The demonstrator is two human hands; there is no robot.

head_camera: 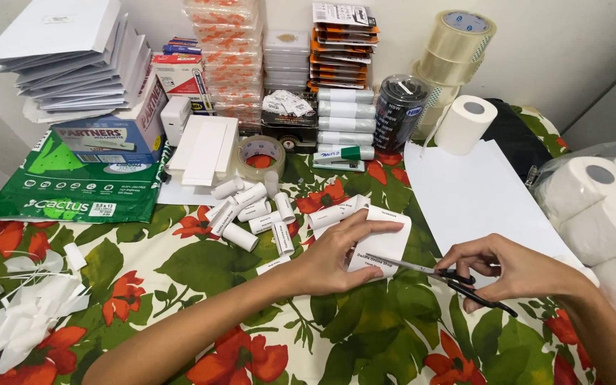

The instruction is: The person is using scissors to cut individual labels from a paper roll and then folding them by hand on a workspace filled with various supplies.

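My left hand [338, 255] holds a white printed paper slip [386, 242] against the flower-patterned tablecloth [201, 265], fingers spread over its left part. In my right hand [507, 268] is a pair of black-handled scissors [445, 275]; the blades point left and meet the slip's lower right edge. Several small rolled white paper slips [249, 214] lie in a loose heap just left of and behind my left hand.
A large white sheet [475, 192] lies behind my right hand. Toilet-paper rolls [607, 207] sit at the right edge. Paper scraps [23, 306] pile at the left. Along the back stand envelope stacks [80, 57], boxes [112, 135], tape rolls [458, 43], a green paper ream [73, 187] and a stapler [340, 158].
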